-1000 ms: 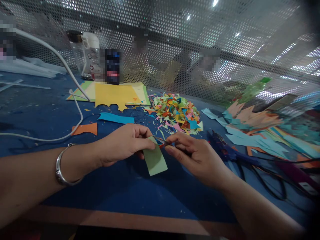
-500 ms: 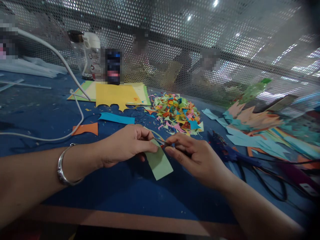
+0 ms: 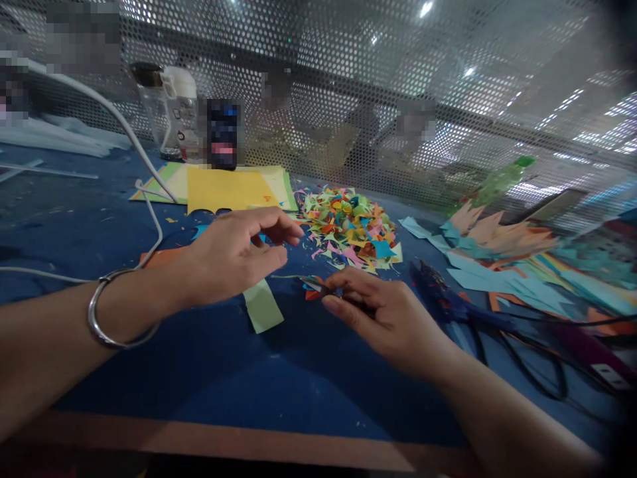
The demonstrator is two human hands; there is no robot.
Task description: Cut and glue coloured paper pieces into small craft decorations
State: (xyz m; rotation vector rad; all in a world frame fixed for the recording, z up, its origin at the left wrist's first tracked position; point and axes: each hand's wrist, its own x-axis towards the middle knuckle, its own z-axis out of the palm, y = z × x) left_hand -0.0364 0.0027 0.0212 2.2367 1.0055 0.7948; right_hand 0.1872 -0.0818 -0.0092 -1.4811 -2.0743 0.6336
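My left hand (image 3: 239,252), a metal bangle on its wrist, hovers over the table with thumb and fingers apart and nothing seen in them. Partly below it lies a light green paper strip (image 3: 265,309), its upper end hidden by the hand. My right hand (image 3: 393,318) is closed round a small pointed metal blade (image 3: 309,284) that points left; its handle is hidden in the fingers, so I cannot tell whether it is a knife or scissors. Small red and blue paper scraps (image 3: 312,293) lie under the blade.
A heap of coloured paper scraps (image 3: 351,222) lies beyond my hands. Yellow paper (image 3: 226,189), a phone (image 3: 222,136) and bottles (image 3: 182,113) stand or lie at the back. Rightward are a blue glue gun (image 3: 442,292), cables and cut blue paper (image 3: 507,285).
My left hand has let go of the green paper strip and moved left and up, its fingers parting. The strip now lies farther left. My right hand has barely moved, still holding the blade.
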